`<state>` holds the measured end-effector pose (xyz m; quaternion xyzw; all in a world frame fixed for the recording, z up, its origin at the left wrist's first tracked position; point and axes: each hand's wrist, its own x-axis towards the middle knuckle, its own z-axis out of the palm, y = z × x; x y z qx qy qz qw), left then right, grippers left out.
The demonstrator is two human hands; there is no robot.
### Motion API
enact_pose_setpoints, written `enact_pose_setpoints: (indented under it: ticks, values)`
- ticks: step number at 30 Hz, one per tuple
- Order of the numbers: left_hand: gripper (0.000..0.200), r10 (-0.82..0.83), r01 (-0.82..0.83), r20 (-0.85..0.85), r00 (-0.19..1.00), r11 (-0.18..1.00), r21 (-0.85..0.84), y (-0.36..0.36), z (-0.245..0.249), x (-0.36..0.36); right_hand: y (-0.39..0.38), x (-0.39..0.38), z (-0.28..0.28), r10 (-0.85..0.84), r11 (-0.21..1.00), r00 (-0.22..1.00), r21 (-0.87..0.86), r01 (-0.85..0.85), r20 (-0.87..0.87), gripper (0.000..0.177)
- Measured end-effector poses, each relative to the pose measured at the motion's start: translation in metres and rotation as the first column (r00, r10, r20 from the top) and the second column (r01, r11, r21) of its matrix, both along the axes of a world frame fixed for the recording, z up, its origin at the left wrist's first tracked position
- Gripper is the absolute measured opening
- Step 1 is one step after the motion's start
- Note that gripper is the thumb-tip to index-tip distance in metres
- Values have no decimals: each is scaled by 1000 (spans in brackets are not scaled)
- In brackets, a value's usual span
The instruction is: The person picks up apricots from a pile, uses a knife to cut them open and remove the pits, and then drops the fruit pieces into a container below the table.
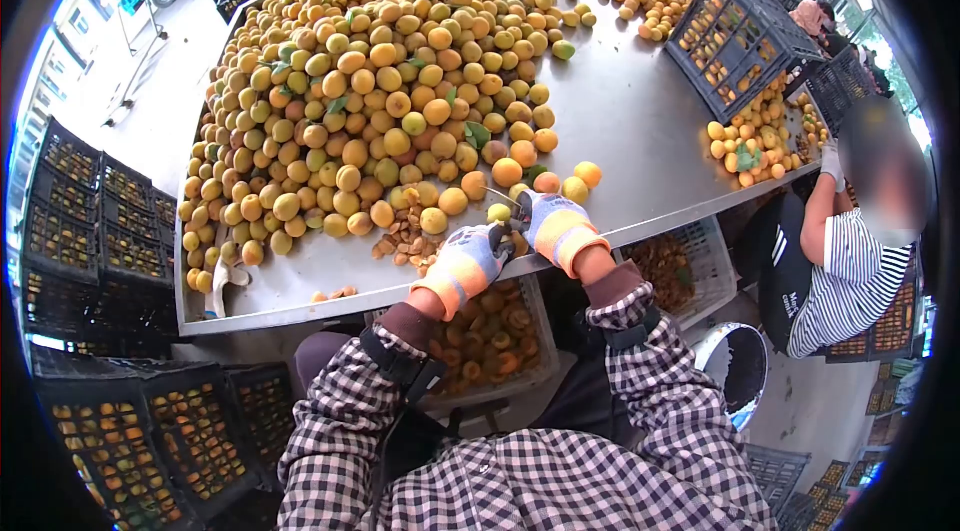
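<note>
Both my hands wear light-blue and orange gloves with dark fingertips and meet at the near edge of a metal table. My left hand (468,263) is closed, its fingers curled beside a yellow-green apricot (498,214). Close by, my right hand (562,227) is closed too, fingers pointing left toward the other hand. A thin line, perhaps a wire or stem, shows near its fingertips. What lies inside either grip is hidden. Left of my hands lies a small pile of brown pits (405,236). Behind them rises a big heap of whole apricots (370,91).
Below the table edge stand a crate of apricot halves (545,346) and another pale crate (715,281). A white bucket (760,371) is at right. A black crate (735,41) lies tipped on the table, near a seated person in a striped shirt (860,271). Stacked crates (145,371) fill the left.
</note>
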<state>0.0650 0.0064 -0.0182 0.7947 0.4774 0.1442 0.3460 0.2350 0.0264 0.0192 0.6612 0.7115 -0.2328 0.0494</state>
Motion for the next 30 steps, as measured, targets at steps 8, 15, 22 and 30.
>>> enact_pose_setpoints:
  ticks: [8, 15, 22, 30]
  values:
    - [31, 80, -20, 387, 919, 987, -158, 9, -41, -12, -12, -15, -7, -27, 995, 990, 95, 41, -139, 46]
    - [24, -1, 147, 427, 904, 939, -311, -1, 36, -58, -37, 6, 54, 112, 990, 791, -3, -142, -602, 35]
    - [25, -82, 309, 495, 865, 864, -397, -11, 57, -61, 25, 92, 8, -364, 880, 910, 249, 405, -197, 39]
    - [21, 52, 169, 555, 830, 926, -339, -9, 44, -54, 31, 76, -9, -163, 984, 982, 56, 168, -93, 38]
